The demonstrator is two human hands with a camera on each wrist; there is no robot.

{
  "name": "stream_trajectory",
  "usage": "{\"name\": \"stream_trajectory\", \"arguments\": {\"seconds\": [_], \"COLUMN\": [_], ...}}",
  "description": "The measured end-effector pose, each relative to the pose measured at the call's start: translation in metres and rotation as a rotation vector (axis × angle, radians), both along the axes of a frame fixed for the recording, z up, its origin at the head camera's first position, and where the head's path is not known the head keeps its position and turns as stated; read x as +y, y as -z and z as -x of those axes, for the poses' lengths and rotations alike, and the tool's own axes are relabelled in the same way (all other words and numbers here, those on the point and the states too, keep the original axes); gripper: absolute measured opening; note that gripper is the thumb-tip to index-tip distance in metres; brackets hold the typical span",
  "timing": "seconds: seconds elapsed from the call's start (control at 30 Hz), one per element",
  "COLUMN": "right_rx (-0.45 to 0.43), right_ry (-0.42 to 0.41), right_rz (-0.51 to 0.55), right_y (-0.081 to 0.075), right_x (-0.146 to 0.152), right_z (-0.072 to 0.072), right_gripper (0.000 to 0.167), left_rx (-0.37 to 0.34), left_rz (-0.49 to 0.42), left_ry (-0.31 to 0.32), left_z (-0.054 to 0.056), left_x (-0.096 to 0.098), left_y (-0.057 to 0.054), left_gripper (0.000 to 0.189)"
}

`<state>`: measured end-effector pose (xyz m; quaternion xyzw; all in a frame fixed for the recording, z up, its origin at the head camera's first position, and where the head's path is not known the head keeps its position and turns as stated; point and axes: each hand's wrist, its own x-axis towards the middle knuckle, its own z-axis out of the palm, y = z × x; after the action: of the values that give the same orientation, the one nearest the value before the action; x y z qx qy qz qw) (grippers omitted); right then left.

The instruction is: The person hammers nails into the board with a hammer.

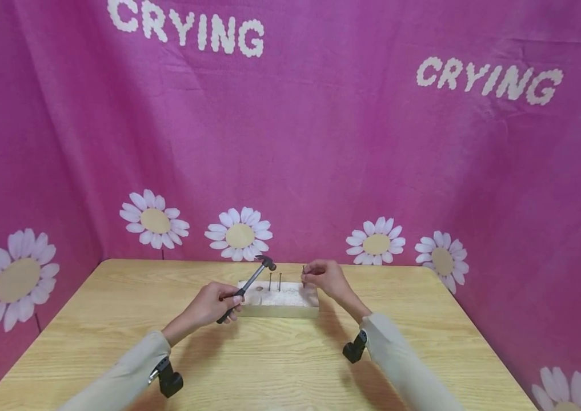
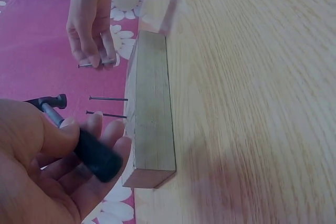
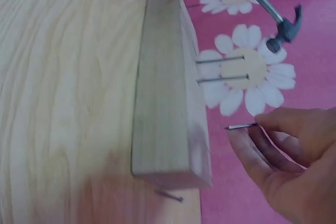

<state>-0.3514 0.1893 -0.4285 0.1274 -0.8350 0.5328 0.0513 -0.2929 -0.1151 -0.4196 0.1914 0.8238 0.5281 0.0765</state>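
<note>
A claw hammer with a black grip is held by my left hand, its head raised over the left part of a pale wooden block. Two nails stand upright in the block's top, side by side, left of its middle. My right hand pinches another nail between thumb and fingers, above the block's right end. In the right wrist view the pointed end of that nail is apart from the wood.
A loose nail lies on the wooden table by the block's right end. A knot mark shows on the block's top left. Behind the table hangs a pink cloth with white flowers and lettering.
</note>
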Motion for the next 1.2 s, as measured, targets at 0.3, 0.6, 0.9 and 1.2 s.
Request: {"name": "stream_trajectory", "arguments": {"seconds": [0.3,0.6,0.9,1.2], "right_rx": [0.098,0.21,0.131,0.189], "right_ry": [0.084,-0.015,0.063,0.023], "right_rz": [0.104,0.082,0.075,0.025], "right_y": [0.02,0.028,0.031,0.038], "right_x": [-0.024,-0.03,-0.032,-0.035], "right_z": [0.005,0.003,0.006,0.005], "right_gripper": [0.02,0.015,0.011,0.012], "left_rx": [0.149,0.182,0.242,0.312], "left_rz": [0.093,0.137,0.128,0.149], "left_ry": [-0.094,-0.135,-0.16,-0.17], "left_z": [0.006,0.015,0.025,0.024], "left_x": [0.002,0.008,0.011,0.017], "left_y": [-0.002,-0.005,-0.009,-0.012], "left_gripper": [0.021,0.02,0.018,0.018]}}
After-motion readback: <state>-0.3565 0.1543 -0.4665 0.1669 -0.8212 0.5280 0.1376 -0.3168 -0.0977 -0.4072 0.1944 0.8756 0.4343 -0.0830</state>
